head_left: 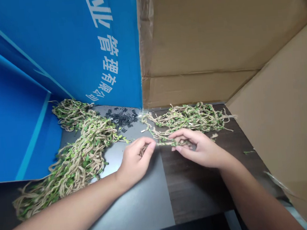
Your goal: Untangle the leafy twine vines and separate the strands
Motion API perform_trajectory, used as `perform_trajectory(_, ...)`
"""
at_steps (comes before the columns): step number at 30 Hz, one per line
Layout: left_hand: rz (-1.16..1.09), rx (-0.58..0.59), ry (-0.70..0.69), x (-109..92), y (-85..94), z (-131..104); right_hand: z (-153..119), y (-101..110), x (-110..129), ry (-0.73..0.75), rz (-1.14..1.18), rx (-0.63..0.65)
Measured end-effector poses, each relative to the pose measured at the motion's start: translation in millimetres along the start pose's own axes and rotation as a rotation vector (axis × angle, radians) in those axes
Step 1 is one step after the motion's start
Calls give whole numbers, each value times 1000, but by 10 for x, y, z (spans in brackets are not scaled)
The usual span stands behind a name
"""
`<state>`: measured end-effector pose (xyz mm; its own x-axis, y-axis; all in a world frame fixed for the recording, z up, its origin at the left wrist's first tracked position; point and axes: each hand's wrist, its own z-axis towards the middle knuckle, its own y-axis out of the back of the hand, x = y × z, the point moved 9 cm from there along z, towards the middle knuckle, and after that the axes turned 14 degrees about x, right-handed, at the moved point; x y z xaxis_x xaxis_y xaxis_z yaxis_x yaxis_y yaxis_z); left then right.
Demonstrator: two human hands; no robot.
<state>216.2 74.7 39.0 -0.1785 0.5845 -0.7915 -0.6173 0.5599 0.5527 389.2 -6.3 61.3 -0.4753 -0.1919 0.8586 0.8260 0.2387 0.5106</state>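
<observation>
Between my two hands a strand of tan twine with green leaves [164,143] is stretched out over the table. My left hand [137,157] is closed, pinching one end of it between thumb and forefinger, with more twine bunched in the palm. My right hand [196,147] has its fingers curled around the leafy part of the same strand. Just behind the right hand lies a pile of leafy twine strands [193,117]. To the left, a larger long heap of leafy twine [79,157] spreads along the table, partly behind my left forearm.
Small black pieces [123,119] are scattered at the back of the grey table surface [139,202]. Blue panels with white characters [69,47] stand behind and left. Cardboard walls [200,35] rise behind and right. A dark wood-grain surface [198,193] covers the right side.
</observation>
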Motion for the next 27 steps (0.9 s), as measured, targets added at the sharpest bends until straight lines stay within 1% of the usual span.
perform_trajectory(2,-7,-75,19,28,66,-9,0,-76,-48,15,43,0)
perform_trajectory(4,52,-152,6,0,141,-20,0,-105,-90,24,3,-42)
perform_trajectory(6,164,-246,-47,-101,224,-54,7,-127,-111,37,-119,-85)
perform_trajectory(8,267,-304,-132,-243,260,-109,23,-161,-101,65,-258,-111)
perform_trajectory(9,295,-292,-184,-313,238,-130,29,-177,-81,85,-316,-125)
perform_trajectory(10,307,-247,-238,-374,189,-142,32,-186,-49,108,-360,-144)
perform_trajectory(12,291,-103,-325,-449,45,-151,34,-199,57,157,-422,-180)
perform_trajectory(14,252,16,-337,-437,-70,-137,41,-216,214,199,-473,-195)
perform_trajectory(15,231,44,-317,-406,-96,-122,49,-228,304,213,-502,-191)
perform_trajectory(18,156,39,-226,-287,-76,-66,98,-247,507,177,-584,-177)
perform_trajectory(20,104,21,-182,-229,-44,-39,138,-255,560,152,-584,-172)
perform_trajectory(21,83,15,-170,-213,-33,-33,149,-258,571,166,-563,-183)
perform_trajectory(23,61,7,-164,-205,-21,-33,151,-252,550,221,-489,-226)
perform_trajectory(25,63,9,-160,-206,-28,-40,132,-234,473,265,-412,-281)
perform_trajectory(27,69,8,-142,-195,-38,-48,119,-243,392,286,-383,-293)
